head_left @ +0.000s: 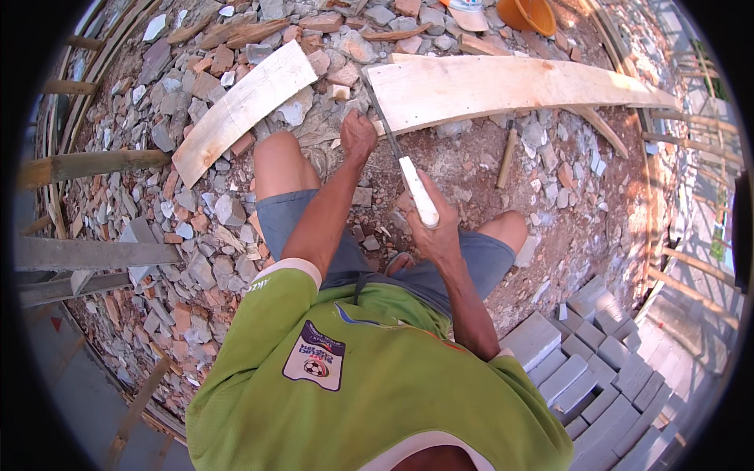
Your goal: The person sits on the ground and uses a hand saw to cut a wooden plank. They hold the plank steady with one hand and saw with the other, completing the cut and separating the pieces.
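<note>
1. The saw [400, 153] runs lengthwise from its white handle, near the person's lap, up and to the left, its thin blade pointing at the near left end of the wide plank [503, 86].
2. The right hand [433, 228] is clenched around the white handle.
3. The left hand [358, 135] is closed in a fist, pressing down by the plank's left end, just beside the blade.
4. A second plank [239, 110] lies slanted to the left on the rubble [173, 212].
5. A hammer [506, 157] lies right of the saw; grey blocks [597, 369] are stacked at lower right.
</note>
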{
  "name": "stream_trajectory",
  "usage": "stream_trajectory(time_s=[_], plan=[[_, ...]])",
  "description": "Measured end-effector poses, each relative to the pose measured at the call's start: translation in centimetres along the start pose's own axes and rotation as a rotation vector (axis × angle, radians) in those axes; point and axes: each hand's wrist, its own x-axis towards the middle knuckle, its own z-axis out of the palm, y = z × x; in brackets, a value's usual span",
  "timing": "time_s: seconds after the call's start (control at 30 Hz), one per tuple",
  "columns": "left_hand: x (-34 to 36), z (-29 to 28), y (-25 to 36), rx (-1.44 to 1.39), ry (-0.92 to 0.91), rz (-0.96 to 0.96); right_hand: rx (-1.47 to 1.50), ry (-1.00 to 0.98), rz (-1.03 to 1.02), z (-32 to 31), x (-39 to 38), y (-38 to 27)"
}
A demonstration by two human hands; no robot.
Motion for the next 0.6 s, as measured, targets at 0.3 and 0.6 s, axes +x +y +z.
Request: stream_trajectory(time_s=[0.3,0.6], plan=[[0.5,1.2,1.5,0.044,-0.076,-0.095,-0.118,0.178,-0.202,2.2,-3.3,5.4],[0.0,0.6,0.3,0.036,-0.013,-0.061,-0.055,0.025,0.166,-5.5,-10.7,-6.9]])
